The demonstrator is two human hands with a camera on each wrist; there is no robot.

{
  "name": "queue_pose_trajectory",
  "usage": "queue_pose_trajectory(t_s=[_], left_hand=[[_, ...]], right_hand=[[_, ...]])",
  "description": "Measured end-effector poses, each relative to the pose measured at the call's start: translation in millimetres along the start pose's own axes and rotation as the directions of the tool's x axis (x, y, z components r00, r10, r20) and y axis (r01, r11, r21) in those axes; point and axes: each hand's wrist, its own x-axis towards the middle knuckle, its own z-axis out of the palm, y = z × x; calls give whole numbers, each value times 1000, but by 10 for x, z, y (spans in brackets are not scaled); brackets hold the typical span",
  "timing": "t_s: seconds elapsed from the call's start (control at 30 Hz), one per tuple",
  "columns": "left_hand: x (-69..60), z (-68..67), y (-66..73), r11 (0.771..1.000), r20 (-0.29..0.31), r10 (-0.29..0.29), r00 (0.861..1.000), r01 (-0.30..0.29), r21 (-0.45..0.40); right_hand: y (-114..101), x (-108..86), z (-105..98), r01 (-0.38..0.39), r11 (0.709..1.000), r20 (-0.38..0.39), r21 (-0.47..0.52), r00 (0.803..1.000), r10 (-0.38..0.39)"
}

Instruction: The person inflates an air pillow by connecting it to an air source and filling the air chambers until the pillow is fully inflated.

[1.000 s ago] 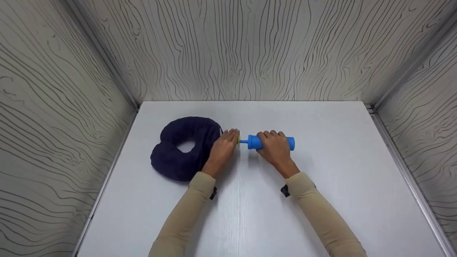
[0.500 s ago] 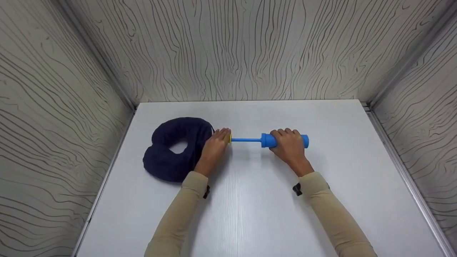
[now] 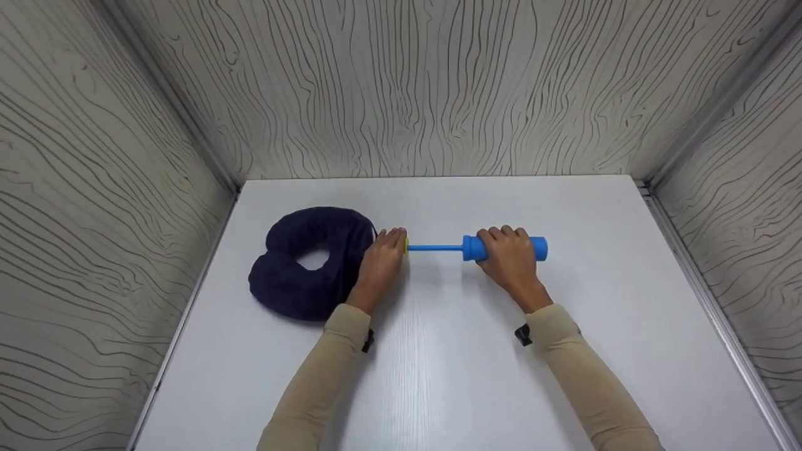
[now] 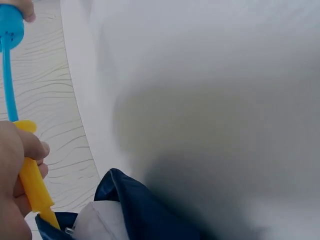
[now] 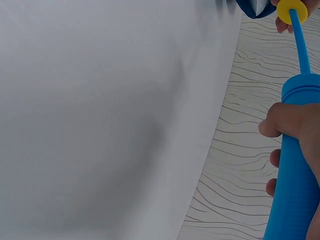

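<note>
A blue hand pump [image 3: 540,248] lies crosswise in mid-air or just over the table; its exact height is unclear. My right hand [image 3: 509,262] wraps round the pump's thick barrel [image 5: 295,195], thumb near the collar. A thin blue rod [image 3: 435,248] stands well out of the barrel. At its other end my left hand [image 3: 381,263] grips the yellow end piece [image 4: 35,187], fingers curled round it. This piece reaches into the opening of a dark blue U-shaped neck pillow [image 3: 294,294], where a pale inner part [image 4: 105,217] shows. Where they join is partly hidden.
The pillow rests on the white table [image 3: 426,376], left of my left hand. Wood-patterned panels [image 3: 401,88] rise behind and at both sides. A metal strip [image 3: 702,294] runs along the table's right edge.
My right hand has drawn the barrel to the right, so much more of the rod shows. My left hand keeps its grip on the yellow piece and, with the pillow, appears slightly further left.
</note>
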Motion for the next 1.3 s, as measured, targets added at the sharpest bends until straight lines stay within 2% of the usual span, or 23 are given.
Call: queue_pose_trajectory(t_s=[0.17,0.33,0.67,0.87,1.17,1.3], left_hand=[[-7,9,52,1000,-48,-15,999,15,-7],[-9,20,108,1000,-95,-2,995,2,-3],[31,1,269,998,-30,-39,999,38,-41],[43,19,334,1000,-35,0,999,0,-6],[45,14,268,999,33,35,999,-35,-1],[62,-6,190,999,12,36,999,-36,-8]], right_hand=[[-167,50,44,43,999,-16,-21,999,-43],[-315,73,83,78,996,-46,-40,996,-80],[-543,152,135,96,995,-36,-37,995,-98],[-632,172,159,115,993,-26,-34,993,-116],[-601,178,168,115,993,-22,-23,993,-116],[-523,191,133,96,995,-14,-18,995,-96]])
